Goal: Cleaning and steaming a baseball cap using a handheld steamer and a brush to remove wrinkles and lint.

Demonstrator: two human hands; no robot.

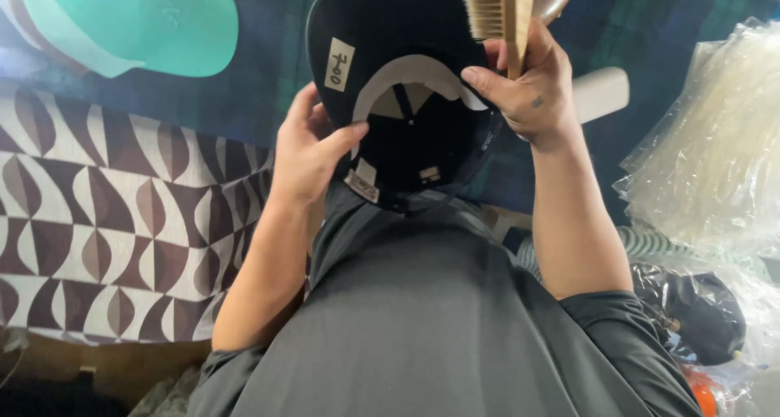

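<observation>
Two caps: one dark cap (406, 84) held inside-up and one teal cap (138, 23). One wooden bristle brush (500, 11). One pile of clear plastic bags (715, 141). Two hands.

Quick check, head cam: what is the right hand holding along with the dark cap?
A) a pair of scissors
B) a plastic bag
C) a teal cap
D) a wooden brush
D: the right hand grips a wooden brush with pale bristles while its fingers also pinch the dark cap, which the left hand supports.
</observation>
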